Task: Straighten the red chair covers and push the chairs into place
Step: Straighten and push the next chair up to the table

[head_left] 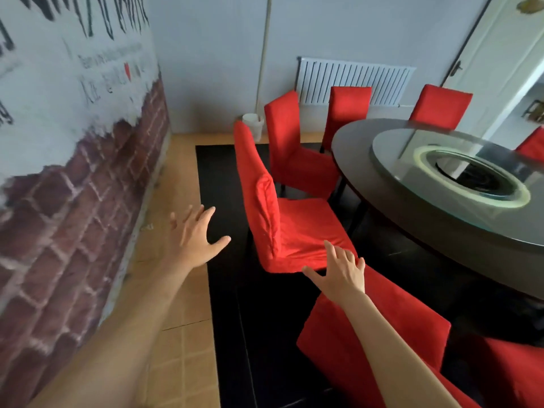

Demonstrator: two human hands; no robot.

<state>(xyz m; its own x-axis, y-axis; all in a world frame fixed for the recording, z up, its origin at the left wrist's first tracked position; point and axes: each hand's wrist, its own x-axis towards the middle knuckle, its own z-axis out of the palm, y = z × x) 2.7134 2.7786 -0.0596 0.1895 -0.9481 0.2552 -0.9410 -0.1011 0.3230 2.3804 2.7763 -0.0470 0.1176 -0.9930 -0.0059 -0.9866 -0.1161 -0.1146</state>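
A red-covered chair [300, 228] stands pulled away from the round dark table [412, 213], and its cover is wrinkled along the backrest and seat. My left hand [194, 234] hovers open to the left of its backrest, fingers spread, touching nothing. My right hand [341, 272] reaches open over the front corner of the seat; whether it touches the cover I cannot tell. Another red chair [374, 337] sits directly below my right arm. Further red chairs [291, 148] stand around the table's far side.
A brick-pattern wall [73, 201] runs close on the left. A black rug [235, 290] lies under the chairs on tan tiles. A glass turntable [447, 172] tops the table. A white bin [253, 125], a radiator [353, 81] and a door [500, 54] lie beyond.
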